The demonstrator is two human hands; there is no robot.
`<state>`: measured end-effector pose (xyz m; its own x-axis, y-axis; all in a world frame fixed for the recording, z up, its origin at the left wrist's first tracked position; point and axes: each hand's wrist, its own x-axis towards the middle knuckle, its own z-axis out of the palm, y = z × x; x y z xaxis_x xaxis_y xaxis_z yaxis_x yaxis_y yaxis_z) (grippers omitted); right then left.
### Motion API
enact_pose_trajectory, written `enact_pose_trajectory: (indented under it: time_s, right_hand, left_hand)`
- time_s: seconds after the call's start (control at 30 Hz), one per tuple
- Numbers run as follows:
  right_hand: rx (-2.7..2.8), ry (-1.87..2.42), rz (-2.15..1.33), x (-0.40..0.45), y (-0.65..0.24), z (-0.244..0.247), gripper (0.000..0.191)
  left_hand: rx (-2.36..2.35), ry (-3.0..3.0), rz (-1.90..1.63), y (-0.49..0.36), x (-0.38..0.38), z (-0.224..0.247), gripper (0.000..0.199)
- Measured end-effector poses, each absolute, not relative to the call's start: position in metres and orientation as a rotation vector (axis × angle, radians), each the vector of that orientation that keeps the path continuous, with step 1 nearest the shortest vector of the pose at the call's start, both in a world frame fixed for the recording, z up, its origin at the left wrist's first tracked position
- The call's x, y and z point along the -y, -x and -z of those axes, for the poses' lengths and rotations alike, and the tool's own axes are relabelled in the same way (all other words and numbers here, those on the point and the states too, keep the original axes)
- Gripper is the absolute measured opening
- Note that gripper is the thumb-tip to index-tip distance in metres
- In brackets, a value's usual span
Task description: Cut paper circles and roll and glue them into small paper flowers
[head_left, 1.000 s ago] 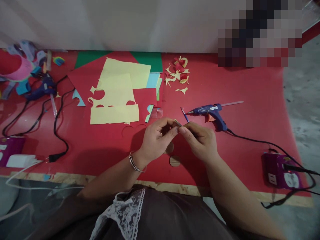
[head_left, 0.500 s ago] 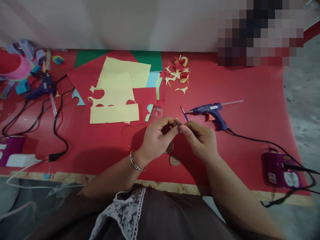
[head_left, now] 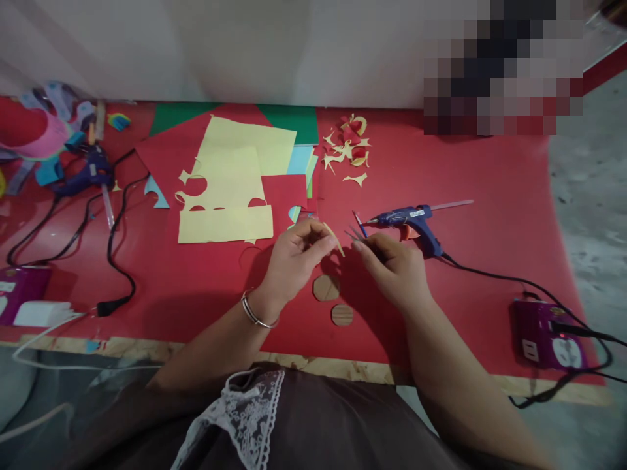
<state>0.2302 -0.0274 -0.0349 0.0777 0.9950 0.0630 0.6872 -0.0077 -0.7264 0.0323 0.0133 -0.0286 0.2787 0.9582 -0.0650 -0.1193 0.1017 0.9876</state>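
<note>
The left hand (head_left: 301,258) pinched a thin yellow piece (head_left: 334,239) above the red table (head_left: 490,170), long axis eleven-to-five o'clock. The right hand (head_left: 394,267) gripped a grey pointed tool (head_left: 356,235), tips toward ten, rear hidden by fingers. Brown discs (head_left: 326,288) lay at six, a glue gun (head_left: 406,218) one o'clock from the right hand.

Pink ring (head_left: 53,138) far left; white adapter (head_left: 48,314) by purple box (head_left: 30,282), lower left; another purple box (head_left: 535,320) right.
</note>
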Motion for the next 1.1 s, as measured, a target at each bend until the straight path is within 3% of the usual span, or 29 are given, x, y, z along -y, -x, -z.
enact_pose_trajectory:
  time_s: [0.17,0.37,0.57,0.7,0.8,1.1]
  right_hand:
    - [1.99,2.082,-0.455,0.029,-0.232,0.046,0.043]
    - [2.159,2.144,-0.205,0.041,-0.224,0.037,0.037]
    - [2.124,1.624,0.104,0.046,-0.22,0.024,0.022]
    - [2.189,1.286,0.147,0.047,-0.218,0.02,0.027]
    - [2.18,1.188,0.159,0.046,-0.219,0.02,0.033]
    - [2.166,1.104,0.129,0.043,-0.221,0.022,0.019]
  left_hand:
    - [-0.914,-0.962,-0.91,-0.022,-0.023,0.027,0.018]
    - [-0.92,-0.939,-0.865,-0.02,-0.025,0.024,0.021]
    - [-0.933,-0.886,-0.77,-0.021,-0.021,0.023,0.024]
    - [-0.905,-0.85,-0.713,-0.025,-0.017,0.025,0.025]
    - [-0.887,-0.847,-0.692,-0.027,-0.015,0.024,0.025]
    - [-0.869,-0.847,-0.656,-0.03,-0.012,0.022,0.028]
